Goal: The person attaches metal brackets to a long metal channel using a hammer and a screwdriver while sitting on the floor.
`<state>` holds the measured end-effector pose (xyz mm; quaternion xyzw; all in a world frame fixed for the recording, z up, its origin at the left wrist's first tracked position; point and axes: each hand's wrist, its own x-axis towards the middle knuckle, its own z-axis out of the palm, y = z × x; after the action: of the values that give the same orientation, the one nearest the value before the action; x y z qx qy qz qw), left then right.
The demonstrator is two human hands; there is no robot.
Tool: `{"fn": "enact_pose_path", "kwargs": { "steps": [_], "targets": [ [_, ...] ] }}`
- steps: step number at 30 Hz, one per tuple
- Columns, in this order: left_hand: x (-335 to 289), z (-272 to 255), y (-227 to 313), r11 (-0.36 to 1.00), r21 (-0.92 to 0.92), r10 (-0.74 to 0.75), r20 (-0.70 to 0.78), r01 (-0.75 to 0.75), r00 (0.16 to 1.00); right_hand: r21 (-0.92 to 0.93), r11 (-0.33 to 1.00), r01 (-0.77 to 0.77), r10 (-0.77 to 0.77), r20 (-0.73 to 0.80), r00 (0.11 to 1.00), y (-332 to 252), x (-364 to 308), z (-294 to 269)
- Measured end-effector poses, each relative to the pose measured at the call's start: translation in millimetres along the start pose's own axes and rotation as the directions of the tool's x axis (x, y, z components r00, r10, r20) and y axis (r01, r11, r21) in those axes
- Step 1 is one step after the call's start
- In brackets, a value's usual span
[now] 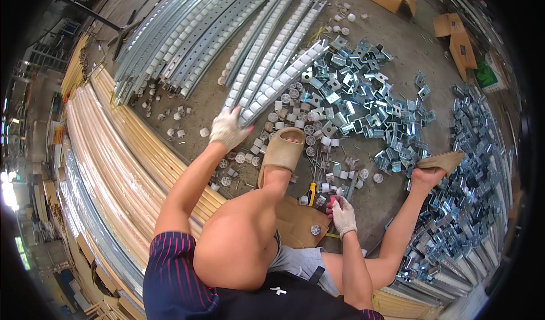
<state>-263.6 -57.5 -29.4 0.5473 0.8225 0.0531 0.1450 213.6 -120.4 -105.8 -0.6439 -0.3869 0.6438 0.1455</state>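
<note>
On the concrete floor [397, 47], a seated person works among roller tracks and metal parts.

Up front, the gloved left hand [227, 128] closes its grip on the near end of a white roller track [284, 73], which runs away up the floor beside more tracks of the same kind. The gloved right hand [342, 213] sits low by the knee, fingers curled narrow around a small white roller wheel [339, 192]. Loose wheels [272, 150] lie scattered between both hands, around a tan slipper [282, 148]. A heap of galvanised brackets [363, 101] spreads to the right, long pale profiles [113, 144] stack at left, and a yellow-handled tool [311, 192] lies near flattened cardboard [298, 220].
</note>
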Motion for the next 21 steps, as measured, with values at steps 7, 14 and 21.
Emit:
{"fn": "enact_pose_path", "kwargs": {
  "steps": [7, 14, 21],
  "targets": [
    [94.1, 21.3, 55.2, 0.985, 0.12, -0.141, 0.163, 0.122, 0.977, 0.044, 0.999, -0.025, 0.026, -0.027, 0.999, 26.9, -8.9, 0.2],
    [56.8, -50.6, -29.6, 0.82, -0.516, -0.103, 0.295, 0.249, 0.95, 0.073, 0.997, -0.01, 0.009, 0.016, 1.0, 5.0, -24.1, 11.0],
    [-19.4, -146.2, 66.7, 0.837, -0.519, 0.075, 0.424, 0.174, 0.903, 0.098, 0.98, 0.174, -0.151, -0.207, 0.967, -25.1, 0.2, -3.0]
  ]
}}
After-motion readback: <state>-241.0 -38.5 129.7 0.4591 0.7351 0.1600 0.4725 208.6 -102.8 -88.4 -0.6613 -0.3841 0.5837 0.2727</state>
